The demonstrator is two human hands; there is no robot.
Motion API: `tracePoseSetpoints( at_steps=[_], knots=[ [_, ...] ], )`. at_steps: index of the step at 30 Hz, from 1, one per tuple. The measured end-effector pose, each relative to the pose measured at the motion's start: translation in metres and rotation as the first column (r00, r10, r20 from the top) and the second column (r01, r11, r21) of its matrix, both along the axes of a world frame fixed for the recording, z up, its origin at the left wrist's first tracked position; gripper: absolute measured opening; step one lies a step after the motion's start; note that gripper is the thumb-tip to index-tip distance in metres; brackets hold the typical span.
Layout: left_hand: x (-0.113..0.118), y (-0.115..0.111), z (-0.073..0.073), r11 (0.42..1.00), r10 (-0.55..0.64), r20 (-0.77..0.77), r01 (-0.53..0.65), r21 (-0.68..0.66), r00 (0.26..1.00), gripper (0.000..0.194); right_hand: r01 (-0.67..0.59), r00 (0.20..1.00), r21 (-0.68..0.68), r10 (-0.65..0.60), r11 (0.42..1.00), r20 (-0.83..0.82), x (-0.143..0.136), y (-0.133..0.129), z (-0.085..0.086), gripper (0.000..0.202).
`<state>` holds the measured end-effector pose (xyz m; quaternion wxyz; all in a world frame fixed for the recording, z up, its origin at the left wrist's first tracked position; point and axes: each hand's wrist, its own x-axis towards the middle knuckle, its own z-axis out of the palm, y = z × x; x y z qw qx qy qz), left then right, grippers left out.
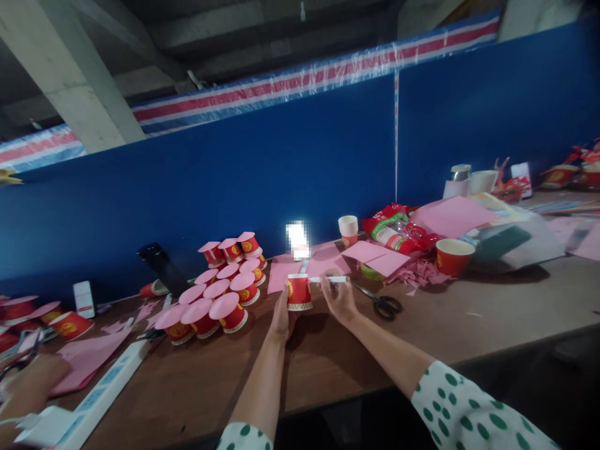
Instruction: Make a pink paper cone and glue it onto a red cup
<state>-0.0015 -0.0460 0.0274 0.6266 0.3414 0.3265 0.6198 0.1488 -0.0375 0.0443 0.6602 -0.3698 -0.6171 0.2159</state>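
L hand (280,315) closed round the left side of an inverted red paper cup w/ yellow print & pale patterned rim (299,295); cup's held up over the brown tabletop (337,369), wide rim down; R hand (336,297) pinches a slim white pen (334,279), its near end just beside the cup's right side; can't tell if they touch.

Clock from held cup: 12, flat pink paper sheets (280,275) & a bright white upright rectangle (299,240), details blurred; 1, white-and-pink paper cup (348,230); 2, red-and-green glossy plastic packet (387,231); btwn 2 & 3, upright red paper cup w/ white inside (454,259), pink paper scraps (422,273) to its left; 3 to 4, black-handled scissors (387,306) lying near R hand; 9 to 10, rows of inverted red cups w/ pink paper discs on top (216,289), black cylindrical bottle (162,269) behind; 8, long white power strip (107,390); past it, a co-worker's hand (40,381) by a pink sheet stack (91,356).
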Motion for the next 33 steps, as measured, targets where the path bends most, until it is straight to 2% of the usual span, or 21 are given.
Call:
tracePoseSetpoints(
  at_steps=[5,10,16,19,24,29,33],
  knots=[
    [-0.001,0.002,-0.002,1.0,0.006,0.018,-0.006,0.002,1.0,0.046,-0.004,1.0,-0.002,0.004,1.0,0.013,-0.001,-0.001,-0.002,0.018],
    [-0.001,-0.001,0.004,1.0,0.026,0.07,-0.027,0.009,0.997,0.046,-0.006,0.999,-0.01,0.006,1.0,-0.04,-0.002,-0.001,-0.002,0.019],
    [-0.004,-0.001,0.003,0.999,0.039,0.093,-0.039,0.001,0.995,0.045,0.001,0.987,0.085,-0.014,0.996,0.158,-0.004,-0.006,-0.001,0.02],
    [-0.005,0.002,0.0,0.998,0.063,0.097,-0.061,-0.026,0.993,0.044,-0.007,0.973,0.13,-0.023,0.992,0.229,-0.007,-0.007,-0.005,0.021],
    [-0.006,0.003,0.001,0.999,0.035,0.111,-0.035,-0.006,0.993,0.044,-0.038,0.934,0.143,-0.015,0.989,0.358,-0.01,-0.005,-0.013,0.025],
    [-0.005,0.004,0.0,0.998,0.06,0.13,-0.058,-0.02,0.99,0.034,-0.041,0.914,0.152,-0.024,0.988,0.404,-0.01,-0.003,-0.016,0.026],
    [-0.004,0.003,0.0,0.998,0.054,0.131,-0.052,-0.02,0.99,0.035,-0.043,0.901,0.16,-0.031,0.986,0.433,-0.01,-0.004,-0.018,0.028]
  ],
)
